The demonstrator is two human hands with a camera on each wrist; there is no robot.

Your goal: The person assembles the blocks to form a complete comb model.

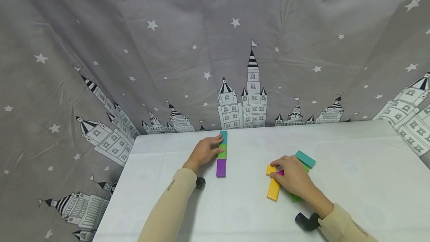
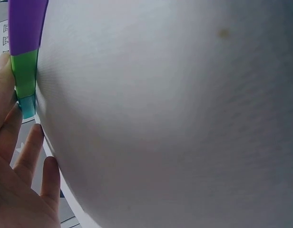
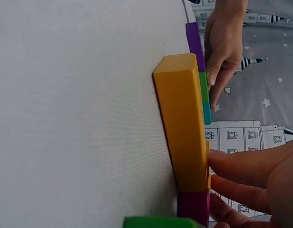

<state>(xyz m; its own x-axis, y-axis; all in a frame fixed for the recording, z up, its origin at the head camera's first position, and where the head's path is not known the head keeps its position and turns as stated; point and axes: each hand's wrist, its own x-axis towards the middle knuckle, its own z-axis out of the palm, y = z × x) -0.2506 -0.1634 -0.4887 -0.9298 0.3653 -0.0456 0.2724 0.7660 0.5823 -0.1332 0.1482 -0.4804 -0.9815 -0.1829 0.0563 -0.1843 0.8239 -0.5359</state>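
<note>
My left hand [image 1: 203, 153] rests at the left side of a row of blocks, fingers fairly straight. Its fingertips touch the teal block [image 1: 223, 136] and the green block [image 1: 222, 152]; the purple block [image 1: 221, 168] lies at the near end. Over on the right, my right hand [image 1: 293, 174] pinches a yellow block [image 1: 270, 170] between thumb and index finger. A second yellow block [image 1: 273, 189] lies just below it, large in the right wrist view. A magenta block [image 3: 193, 207] sits beside that one, mostly covered by my hand in the head view.
Another teal block [image 1: 305, 159] and green blocks [image 1: 296, 198] lie around my right hand, partly hidden beneath it. A white cloth covers the table [image 1: 248, 212]. Behind it hangs a grey curtain [image 1: 188, 18] printed with castles and stars.
</note>
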